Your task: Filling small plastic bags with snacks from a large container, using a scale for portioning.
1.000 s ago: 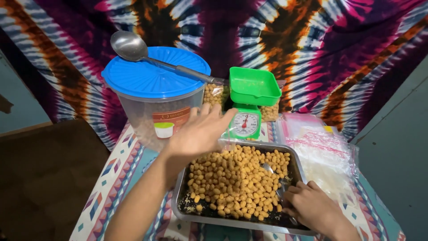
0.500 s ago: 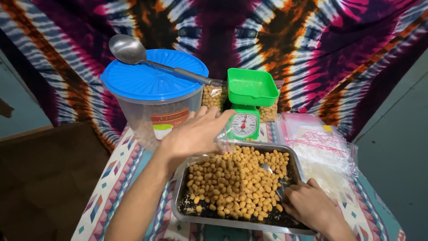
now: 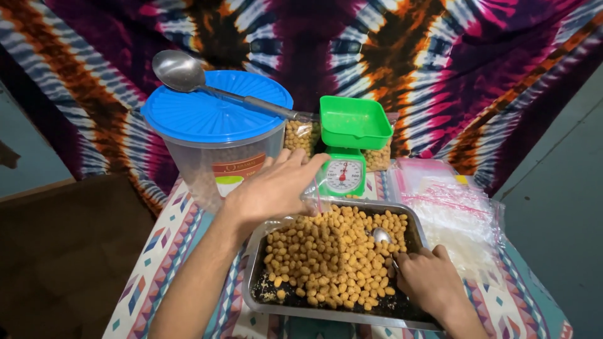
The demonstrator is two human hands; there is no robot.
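A metal tray heaped with small round golden snacks lies in front of me. My left hand hovers over the tray's far left corner, just in front of a green kitchen scale, and pinches a small clear plastic bag that hangs under the fingers. At the tray's near right corner my right hand grips a metal spoon whose bowl rests among the snacks.
A clear tub with a blue lid stands at the back left, a large ladle lying across it. Filled snack bags stand behind the scale. A pile of clear zip bags lies to the right. A patterned cloth covers the table.
My left hand has drifted slightly left and its fingers have drawn together over the bag. The right hand with the spoon has stayed in place.
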